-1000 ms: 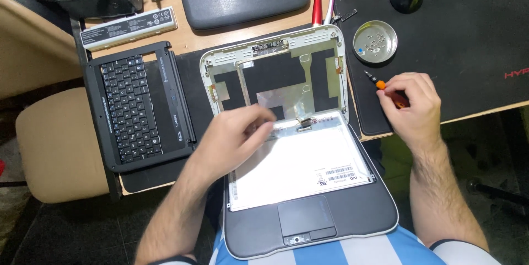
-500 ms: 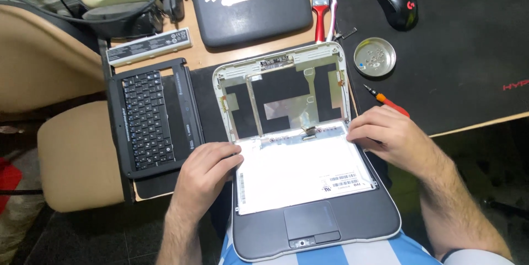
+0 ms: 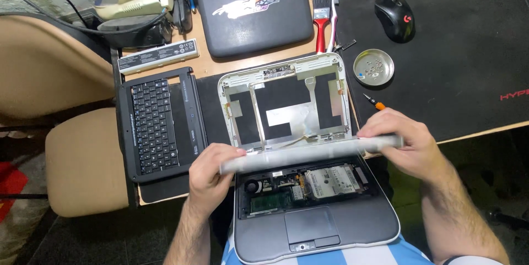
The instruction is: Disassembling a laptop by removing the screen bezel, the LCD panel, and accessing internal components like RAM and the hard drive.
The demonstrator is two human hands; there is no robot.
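Lifted now, panel (image 3: 308,154) pinched edge-on between left hand (image 3: 212,174) and right hand (image 3: 410,146) (cable behind may tear if yanked).

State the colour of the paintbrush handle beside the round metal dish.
Red: the paintbrush has a red handle and black bristles, seen in the head view.

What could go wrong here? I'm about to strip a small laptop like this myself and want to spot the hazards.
The screen panel is lifted on edge between the left hand and right hand; a slipping grip could drop it onto the exposed laptop base. A cable may still join it to the lid shell. The screw dish sits open, easily knocked.
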